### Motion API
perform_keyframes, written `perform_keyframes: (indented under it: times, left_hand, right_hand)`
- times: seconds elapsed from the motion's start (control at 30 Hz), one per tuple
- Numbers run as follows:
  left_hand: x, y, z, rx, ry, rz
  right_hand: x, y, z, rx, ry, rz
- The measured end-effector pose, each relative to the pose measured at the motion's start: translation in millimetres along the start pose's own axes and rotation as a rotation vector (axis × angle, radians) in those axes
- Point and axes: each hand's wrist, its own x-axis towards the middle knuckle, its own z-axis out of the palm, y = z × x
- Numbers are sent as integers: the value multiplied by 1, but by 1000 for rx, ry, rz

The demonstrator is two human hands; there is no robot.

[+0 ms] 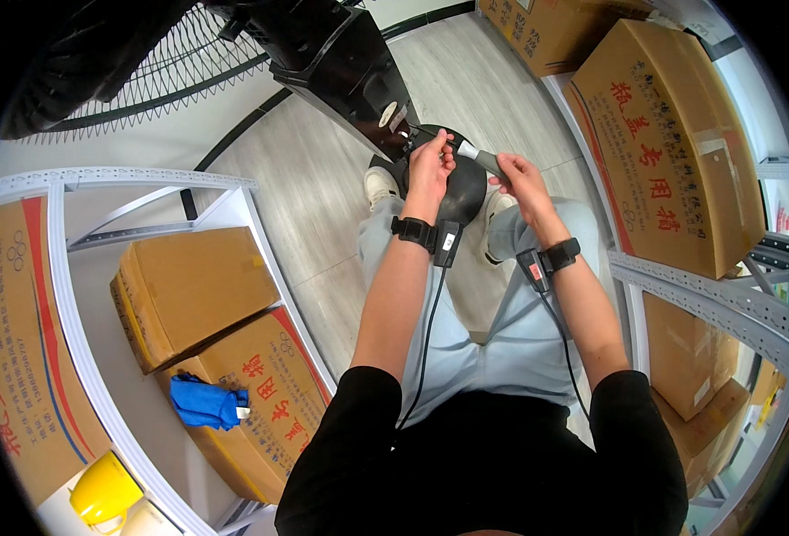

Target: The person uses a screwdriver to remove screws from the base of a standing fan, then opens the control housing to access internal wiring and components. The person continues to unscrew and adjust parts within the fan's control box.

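A black fan housing [345,85] stands in front of me, above a round dark base [460,198] between my feet. In my right hand [521,183] is the grey handle of a screwdriver [486,162], gripped by the fingers. Its thin shaft points left to the lower end of the housing, by a small light-coloured oval [387,114]. My left hand [431,171] is closed, with thumb and fingertips pinched at the shaft close to the housing. The screwdriver's tip and whatever it meets are too small to make out.
A wire fan guard [176,71] reaches across the upper left. White metal shelves hold cardboard boxes on the left [196,290] and right [667,147]. A blue cloth [205,401] lies on a left box; a yellow mug [106,489] sits at the lower left. Cables hang from both wrist straps.
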Motion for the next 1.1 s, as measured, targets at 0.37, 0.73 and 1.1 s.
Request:
perform_keyframes:
  times: [0.37, 0.73, 1.1]
  left_hand:
    - [4, -3, -11, 19, -44, 7]
    - [2, -5, -3, 140, 85, 31]
    - [-1, -1, 0, 22, 35, 19]
  right_hand:
    - [-6, -5, 11, 82, 85, -15]
    - [-10, -1, 11, -144, 6, -283]
    - [3, 5, 4, 20, 28, -58]
